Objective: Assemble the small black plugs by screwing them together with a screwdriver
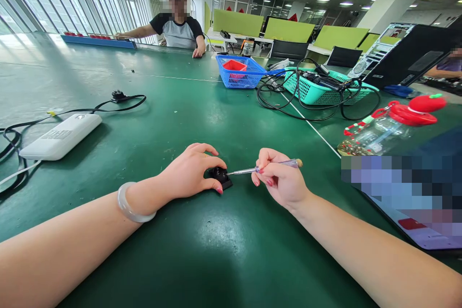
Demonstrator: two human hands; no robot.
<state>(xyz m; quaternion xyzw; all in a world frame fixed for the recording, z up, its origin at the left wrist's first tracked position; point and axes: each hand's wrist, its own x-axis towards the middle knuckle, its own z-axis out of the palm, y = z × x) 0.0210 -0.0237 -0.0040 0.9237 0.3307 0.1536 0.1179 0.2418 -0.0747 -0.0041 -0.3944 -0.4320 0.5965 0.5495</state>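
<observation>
On the green table [173, 250], a small black part [223, 179], its kind unclear, is gripped between the thumb and fingers of my left hand [193, 171]. My right hand [283, 180] pinches a slim screwdriver [285, 163] with a clear handle and a tan end cap. Its metal shaft points left, and the tip meets the black part's right side. Whether the tip sits in a screw or slot cannot be made out. My left fingers cover the part's left side.
A white power bank or adapter [61, 137] with cables lies left. Ahead stand a blue basket [240, 79] and a teal basket [306, 94] with black cables. To the right are a red-lidded bottle [390, 127] and a tablet-like device [418, 216]. Across the table sits a person [180, 31].
</observation>
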